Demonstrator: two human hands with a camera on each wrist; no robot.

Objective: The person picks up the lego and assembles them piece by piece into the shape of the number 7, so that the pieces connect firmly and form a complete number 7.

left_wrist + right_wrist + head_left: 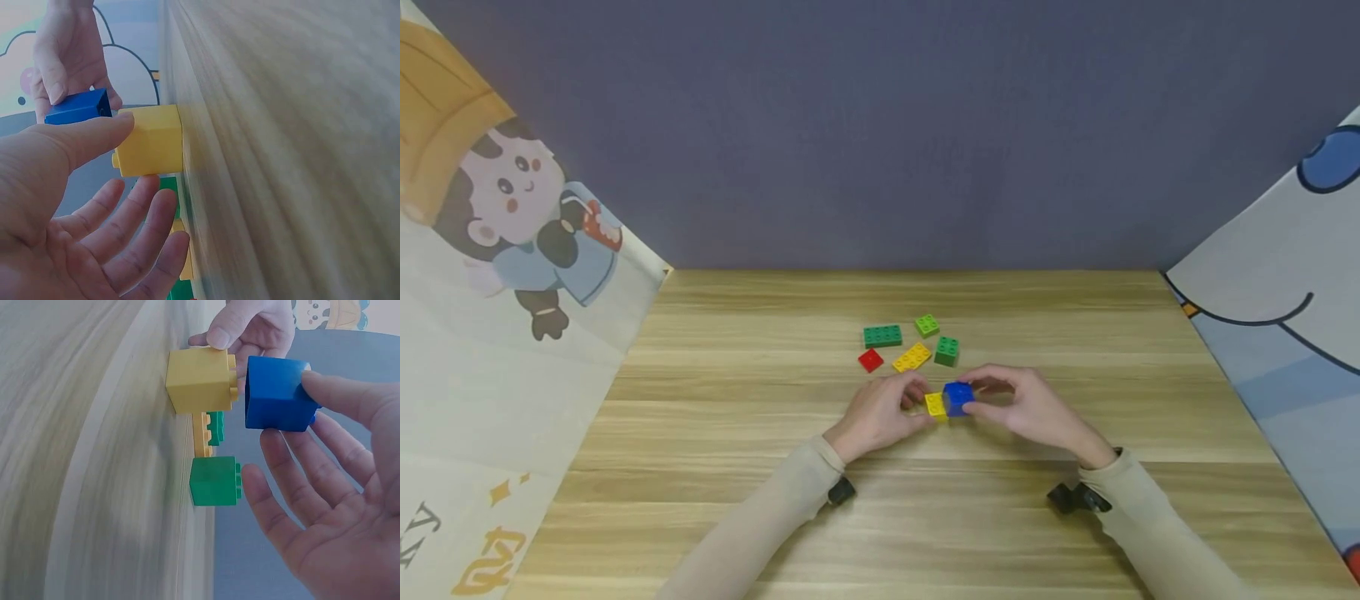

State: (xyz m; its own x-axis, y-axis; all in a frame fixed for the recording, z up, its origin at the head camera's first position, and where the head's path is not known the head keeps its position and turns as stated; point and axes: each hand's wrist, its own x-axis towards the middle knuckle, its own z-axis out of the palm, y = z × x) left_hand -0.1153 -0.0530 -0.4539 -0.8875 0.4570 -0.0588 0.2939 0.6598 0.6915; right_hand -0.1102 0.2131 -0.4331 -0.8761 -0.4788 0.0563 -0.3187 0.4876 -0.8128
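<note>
A yellow brick (199, 381) stands on the table with its studs up. My left hand (883, 410) steadies it, the thumb on one side and a fingertip at the opposite side. Between the thumb and fingers of my right hand (1026, 404) is a blue brick (279, 394), its hollow underside toward the yellow brick's studs. A narrow gap separates the two bricks in the right wrist view. In the head view the blue brick (957, 399) partly covers the yellow brick (935, 406).
Beyond the hands lie a long green brick (882, 336), a light green brick (927, 325), a green brick (947, 351), a flat yellow brick (912, 357) and a red piece (870, 360). A dark grey panel (910, 142) rises behind the wooden table (715, 400).
</note>
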